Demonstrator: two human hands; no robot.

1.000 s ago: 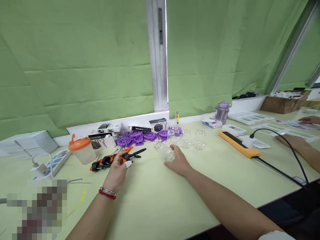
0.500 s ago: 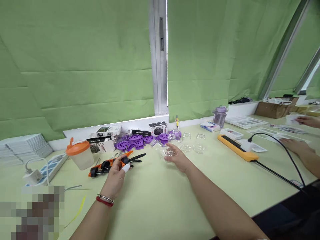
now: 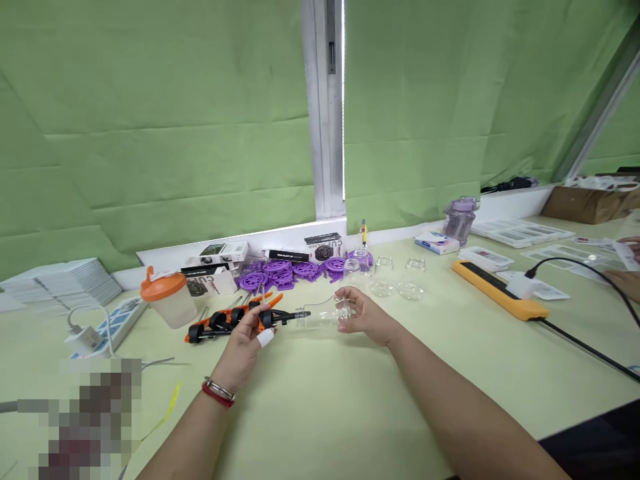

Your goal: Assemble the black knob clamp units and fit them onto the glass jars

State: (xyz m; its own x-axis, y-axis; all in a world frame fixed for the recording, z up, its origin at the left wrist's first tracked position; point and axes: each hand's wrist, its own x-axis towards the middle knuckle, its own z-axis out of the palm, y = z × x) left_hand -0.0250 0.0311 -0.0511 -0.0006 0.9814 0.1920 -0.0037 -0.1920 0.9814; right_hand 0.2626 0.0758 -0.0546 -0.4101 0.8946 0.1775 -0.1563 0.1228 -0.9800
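Gripping clear rounded glass cup (image 3: 327,313)

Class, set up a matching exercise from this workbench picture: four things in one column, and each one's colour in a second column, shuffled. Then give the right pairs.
Things:
1. lid of the cup
2. round slotted parts
3. long bar with the plug
4. bottle in the right hand

Colours:
A. clear
B. orange
C. purple
D. yellow-orange

Pairs: 1-B, 2-C, 3-D, 4-A
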